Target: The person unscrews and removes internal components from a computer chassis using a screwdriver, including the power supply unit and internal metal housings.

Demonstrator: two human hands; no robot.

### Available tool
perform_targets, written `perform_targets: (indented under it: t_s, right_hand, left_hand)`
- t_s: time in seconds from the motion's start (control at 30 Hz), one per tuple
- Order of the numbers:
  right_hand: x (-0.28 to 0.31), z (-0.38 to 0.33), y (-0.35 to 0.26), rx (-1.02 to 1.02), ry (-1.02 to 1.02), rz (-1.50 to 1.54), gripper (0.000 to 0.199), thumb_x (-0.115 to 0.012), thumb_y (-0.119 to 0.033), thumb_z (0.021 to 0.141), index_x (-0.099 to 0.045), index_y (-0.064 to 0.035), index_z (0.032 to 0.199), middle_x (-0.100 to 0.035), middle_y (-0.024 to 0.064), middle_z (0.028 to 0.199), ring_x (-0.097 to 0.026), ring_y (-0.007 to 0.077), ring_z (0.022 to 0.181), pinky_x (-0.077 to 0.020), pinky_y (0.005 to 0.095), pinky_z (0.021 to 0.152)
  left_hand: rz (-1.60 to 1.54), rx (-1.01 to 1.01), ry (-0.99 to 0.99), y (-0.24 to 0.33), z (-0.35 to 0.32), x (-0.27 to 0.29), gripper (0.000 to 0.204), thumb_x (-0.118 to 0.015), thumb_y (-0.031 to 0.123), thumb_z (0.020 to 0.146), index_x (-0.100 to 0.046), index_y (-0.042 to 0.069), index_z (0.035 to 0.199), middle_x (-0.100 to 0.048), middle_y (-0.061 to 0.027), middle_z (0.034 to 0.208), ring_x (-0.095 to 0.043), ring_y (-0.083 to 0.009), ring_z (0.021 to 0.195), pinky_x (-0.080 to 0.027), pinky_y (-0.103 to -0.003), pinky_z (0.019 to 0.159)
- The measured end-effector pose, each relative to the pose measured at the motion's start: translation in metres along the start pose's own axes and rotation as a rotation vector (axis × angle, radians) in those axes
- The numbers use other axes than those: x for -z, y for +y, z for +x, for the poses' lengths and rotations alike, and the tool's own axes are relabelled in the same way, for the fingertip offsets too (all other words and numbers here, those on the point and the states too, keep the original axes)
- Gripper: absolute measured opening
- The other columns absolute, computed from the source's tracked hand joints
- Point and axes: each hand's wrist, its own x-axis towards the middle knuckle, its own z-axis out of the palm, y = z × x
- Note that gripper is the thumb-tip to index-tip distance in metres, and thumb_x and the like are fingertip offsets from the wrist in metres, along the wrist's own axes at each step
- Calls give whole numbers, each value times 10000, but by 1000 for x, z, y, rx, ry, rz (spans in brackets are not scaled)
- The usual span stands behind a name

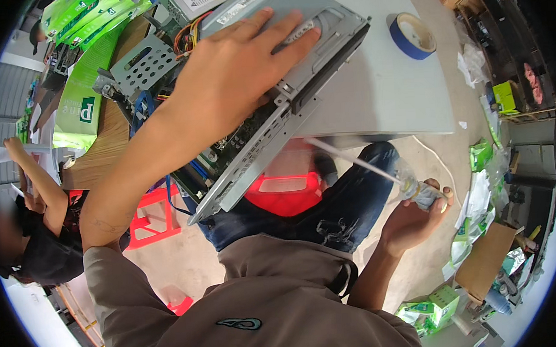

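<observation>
An opened desktop computer case (245, 164) stands tilted at the table's near edge, its boards and cables partly showing. Across the grey metal drive cage (339, 26) on it, my left hand (234, 66) lies flat with the fingers spread. My right hand (412, 220) is low on the right, over the floor and apart from the case. It grips the clear handle of a screwdriver (372, 167), whose long, pale shaft points up-left toward the case's near edge. The tip is smeared by motion.
A roll of blue tape (413, 36) lies on the grey tabletop (387, 98). Green packaging bags (82, 102) are piled at the left. A red stool (285, 195) stands under the table edge. Another person (48, 236) works at the left. A cardboard box (487, 260) lies at the right.
</observation>
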Motion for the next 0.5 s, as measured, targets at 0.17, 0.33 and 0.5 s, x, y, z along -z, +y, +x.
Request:
perform_targets:
  t_s: [0.17, 0.33, 0.5]
  right_hand:
    - [-9, -4, 4, 66, -79, -41, 374, -627, -273, 988, -458, -63, 1248, -561, 133, 868, -528, 181, 695, -453, 297, 618]
    - [-63, -9, -10, 221, -787, -205, 384, -751, -146, 854, -607, -42, 1195, -683, 133, 1014, -613, 188, 682, -495, 285, 543]
    - [-142, -26, -7, 466, -1299, -626, 440, -704, -72, 758, -670, -85, 1196, -634, 85, 1227, -626, 140, 685, -482, 290, 472]
  left_hand:
    - [51, -3, -3, -1, 9, -1, 838, -778, 44, 694, -571, 235, 1483, -613, -50, 1475, -654, -312, 1261, -617, -422, 877]
    - [66, -8, -16, 4, 14, 0, 867, -742, -10, 667, -576, 241, 1480, -602, -33, 1489, -652, -288, 1265, -619, -416, 868]
    - [36, -22, -13, 3, 15, 7, 905, -726, -52, 637, -571, 232, 1482, -594, -28, 1499, -664, -291, 1242, -625, -411, 845]
